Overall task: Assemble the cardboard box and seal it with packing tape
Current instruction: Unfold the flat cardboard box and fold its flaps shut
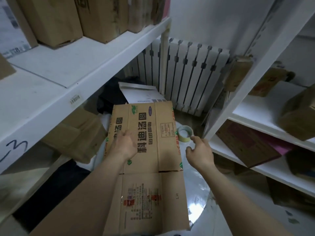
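Observation:
A flattened brown cardboard box [150, 150] with black printed characters lies lengthwise in front of me, its flaps unfolded. My left hand [123, 144] rests on its left part, fingers curling toward the left edge. A roll of packing tape [185, 133] lies on the floor just right of the box's far end. My right hand [199, 152] hovers just in front of the roll, fingers loosely curled and holding nothing, fingertips close to the tape without touching it.
White shelving [68, 68] with cardboard boxes stands on the left, and another white shelf unit [252, 123] with boxes on the right. A white radiator [187, 72] is against the far wall. More boxes and a white envelope [139, 94] lie on the floor beyond.

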Demonstrator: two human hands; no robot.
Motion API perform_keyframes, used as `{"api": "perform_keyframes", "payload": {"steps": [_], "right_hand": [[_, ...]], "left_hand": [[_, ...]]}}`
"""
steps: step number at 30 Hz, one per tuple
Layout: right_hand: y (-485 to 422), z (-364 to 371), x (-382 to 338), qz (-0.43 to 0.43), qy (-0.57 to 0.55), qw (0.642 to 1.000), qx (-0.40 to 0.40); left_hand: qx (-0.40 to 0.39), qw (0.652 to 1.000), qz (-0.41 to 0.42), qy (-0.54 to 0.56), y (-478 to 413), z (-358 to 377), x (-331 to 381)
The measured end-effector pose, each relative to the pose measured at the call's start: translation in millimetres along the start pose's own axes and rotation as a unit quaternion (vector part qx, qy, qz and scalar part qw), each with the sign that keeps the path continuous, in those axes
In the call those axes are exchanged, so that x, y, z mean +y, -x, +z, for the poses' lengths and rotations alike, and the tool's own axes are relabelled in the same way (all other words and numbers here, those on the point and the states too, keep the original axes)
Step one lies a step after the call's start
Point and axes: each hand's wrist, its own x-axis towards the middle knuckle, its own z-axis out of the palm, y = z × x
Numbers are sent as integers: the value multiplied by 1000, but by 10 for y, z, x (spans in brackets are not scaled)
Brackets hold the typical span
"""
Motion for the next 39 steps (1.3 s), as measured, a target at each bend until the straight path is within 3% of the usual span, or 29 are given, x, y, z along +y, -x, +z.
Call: {"api": "perform_keyframes", "payload": {"steps": [10, 16, 24, 27, 31, 39], "right_hand": [[-441, 1013, 512, 92, 18, 982, -166], [-681, 1367, 740, 171, -56, 968, -173], [-814, 1554, 815, 231, -266, 926, -133], [-816, 1502, 775, 225, -341, 900, -154], [-748, 1412, 775, 197, -374, 890, -168], [-535, 1118, 633, 186, -425, 867, -183]], "left_hand": [[-103, 983, -151, -19, -248, 852, -838], [-86, 975, -203, 0, -429, 1173, -1086], [-52, 969, -238, 33, -569, 1276, -1232], [-3, 951, -301, 78, -585, 1222, -1275], [35, 912, -386, 137, -607, 1051, -1295], [9, 922, -362, 140, -373, 827, -1283]]}}
